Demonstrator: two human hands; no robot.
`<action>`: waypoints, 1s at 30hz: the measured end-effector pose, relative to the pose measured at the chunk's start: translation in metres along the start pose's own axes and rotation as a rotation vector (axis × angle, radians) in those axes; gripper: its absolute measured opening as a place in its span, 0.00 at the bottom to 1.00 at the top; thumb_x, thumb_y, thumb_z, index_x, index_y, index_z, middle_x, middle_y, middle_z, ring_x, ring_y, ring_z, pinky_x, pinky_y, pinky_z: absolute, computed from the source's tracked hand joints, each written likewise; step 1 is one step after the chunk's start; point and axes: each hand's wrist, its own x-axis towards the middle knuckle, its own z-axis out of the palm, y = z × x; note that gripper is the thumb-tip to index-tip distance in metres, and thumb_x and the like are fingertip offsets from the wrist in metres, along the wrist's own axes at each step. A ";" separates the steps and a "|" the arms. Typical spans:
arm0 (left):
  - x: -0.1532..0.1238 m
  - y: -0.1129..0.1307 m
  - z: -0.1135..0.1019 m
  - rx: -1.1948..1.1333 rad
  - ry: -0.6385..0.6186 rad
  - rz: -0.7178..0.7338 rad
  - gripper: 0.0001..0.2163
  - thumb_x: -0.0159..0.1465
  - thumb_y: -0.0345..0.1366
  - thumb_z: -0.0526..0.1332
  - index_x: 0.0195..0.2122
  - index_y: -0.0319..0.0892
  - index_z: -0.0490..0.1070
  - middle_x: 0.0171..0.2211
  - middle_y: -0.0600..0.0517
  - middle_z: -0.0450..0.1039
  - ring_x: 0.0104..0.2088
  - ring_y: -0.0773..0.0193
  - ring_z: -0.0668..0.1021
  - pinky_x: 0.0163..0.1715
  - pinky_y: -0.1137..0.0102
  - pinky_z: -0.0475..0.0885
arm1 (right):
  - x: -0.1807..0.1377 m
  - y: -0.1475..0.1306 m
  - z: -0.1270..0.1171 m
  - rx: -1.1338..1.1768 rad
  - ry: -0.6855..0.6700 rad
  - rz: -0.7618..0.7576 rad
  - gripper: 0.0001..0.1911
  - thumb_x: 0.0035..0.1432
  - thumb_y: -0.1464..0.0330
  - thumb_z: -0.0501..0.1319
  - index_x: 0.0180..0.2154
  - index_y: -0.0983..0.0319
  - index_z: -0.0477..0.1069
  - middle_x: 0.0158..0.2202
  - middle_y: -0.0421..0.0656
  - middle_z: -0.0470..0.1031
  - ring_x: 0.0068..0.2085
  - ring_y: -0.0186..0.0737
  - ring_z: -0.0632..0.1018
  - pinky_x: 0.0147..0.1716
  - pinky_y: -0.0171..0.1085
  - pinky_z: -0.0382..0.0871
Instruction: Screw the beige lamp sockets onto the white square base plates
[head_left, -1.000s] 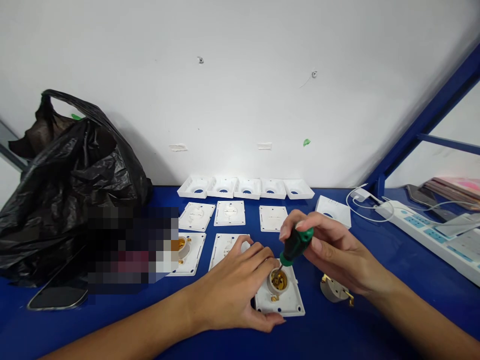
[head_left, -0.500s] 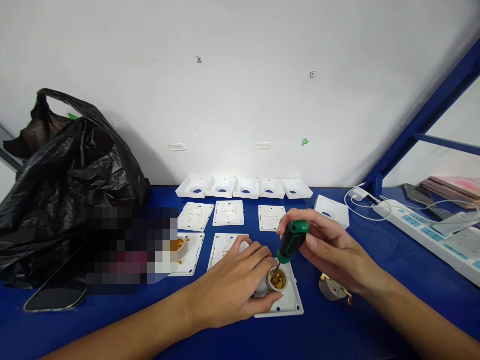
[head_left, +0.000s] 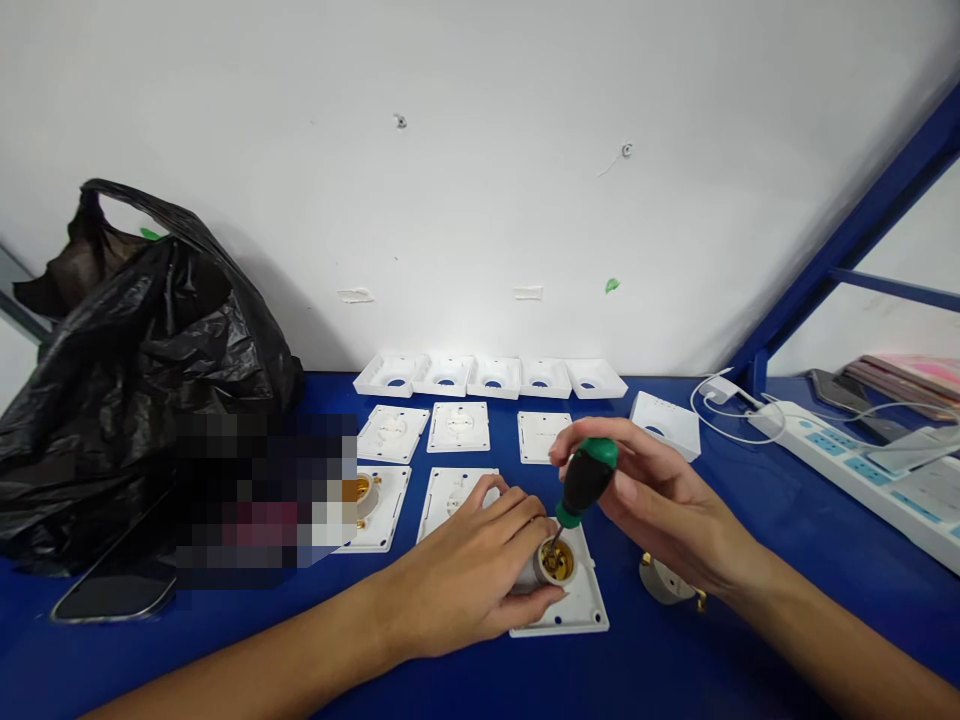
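Observation:
My left hand (head_left: pixel 480 565) is closed around a round lamp socket (head_left: pixel 556 562) with a brass lining, holding it on a square white base plate (head_left: pixel 581 605) at the front. In my right hand (head_left: pixel 660 500) is a screwdriver (head_left: pixel 590 478) with a green and black handle, gripped between thumb and fingers. Its shaft slants down into the socket; the tip is hidden inside. To the right, partly behind my right wrist, a loose lamp socket (head_left: pixel 666 580) with brass terminals lies on the blue table. Another plate (head_left: pixel 390 510) with a socket on it lies left of my left hand.
Several white box covers (head_left: pixel 491 378) line the wall, with flat base plates (head_left: pixel 459 427) before them. One more cover (head_left: pixel 665 423) stands at right, near a power strip (head_left: pixel 847 455) with cables. A black plastic bag (head_left: pixel 150 370) and a phone (head_left: pixel 112 590) are at left.
The screwdriver handle has turned slightly in my right hand, its shaft still in the socket. My left hand stays on the socket. The whole view has shifted very slightly.

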 end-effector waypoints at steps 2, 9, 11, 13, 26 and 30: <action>0.000 0.000 0.000 0.013 0.010 0.001 0.15 0.76 0.45 0.62 0.55 0.38 0.71 0.51 0.43 0.78 0.54 0.47 0.79 0.65 0.46 0.63 | 0.001 0.001 -0.001 -0.019 0.021 -0.029 0.17 0.70 0.63 0.67 0.58 0.45 0.77 0.52 0.41 0.77 0.53 0.36 0.77 0.52 0.33 0.74; -0.002 0.002 -0.002 0.010 0.021 0.009 0.15 0.78 0.45 0.60 0.56 0.39 0.70 0.50 0.43 0.79 0.52 0.48 0.80 0.65 0.47 0.64 | 0.002 0.002 -0.002 -0.025 -0.005 -0.022 0.18 0.70 0.63 0.66 0.59 0.45 0.76 0.52 0.42 0.78 0.53 0.39 0.79 0.52 0.37 0.76; -0.002 0.003 -0.002 0.015 0.013 0.008 0.15 0.78 0.45 0.59 0.56 0.39 0.69 0.51 0.43 0.78 0.53 0.48 0.80 0.65 0.47 0.64 | 0.002 0.003 -0.002 -0.002 -0.024 -0.008 0.18 0.72 0.64 0.64 0.61 0.44 0.74 0.52 0.41 0.79 0.53 0.38 0.79 0.53 0.37 0.76; -0.002 0.002 -0.002 0.023 0.008 0.006 0.16 0.78 0.46 0.59 0.57 0.39 0.69 0.51 0.42 0.78 0.53 0.48 0.80 0.66 0.46 0.63 | 0.002 0.004 -0.003 0.022 -0.038 -0.005 0.19 0.73 0.64 0.63 0.62 0.44 0.73 0.54 0.42 0.79 0.55 0.37 0.78 0.55 0.37 0.75; -0.001 0.003 -0.001 0.061 0.033 0.014 0.14 0.78 0.46 0.59 0.51 0.40 0.71 0.49 0.43 0.79 0.52 0.47 0.79 0.64 0.48 0.65 | 0.001 0.001 -0.001 -0.032 -0.049 -0.012 0.20 0.75 0.67 0.61 0.64 0.44 0.72 0.54 0.40 0.79 0.55 0.34 0.79 0.55 0.34 0.75; 0.000 0.003 -0.002 0.048 0.026 0.014 0.14 0.78 0.46 0.58 0.52 0.40 0.71 0.48 0.44 0.79 0.51 0.48 0.79 0.64 0.47 0.65 | 0.002 -0.004 0.003 -0.133 -0.023 -0.065 0.22 0.72 0.67 0.65 0.63 0.43 0.73 0.54 0.39 0.77 0.55 0.34 0.78 0.55 0.33 0.75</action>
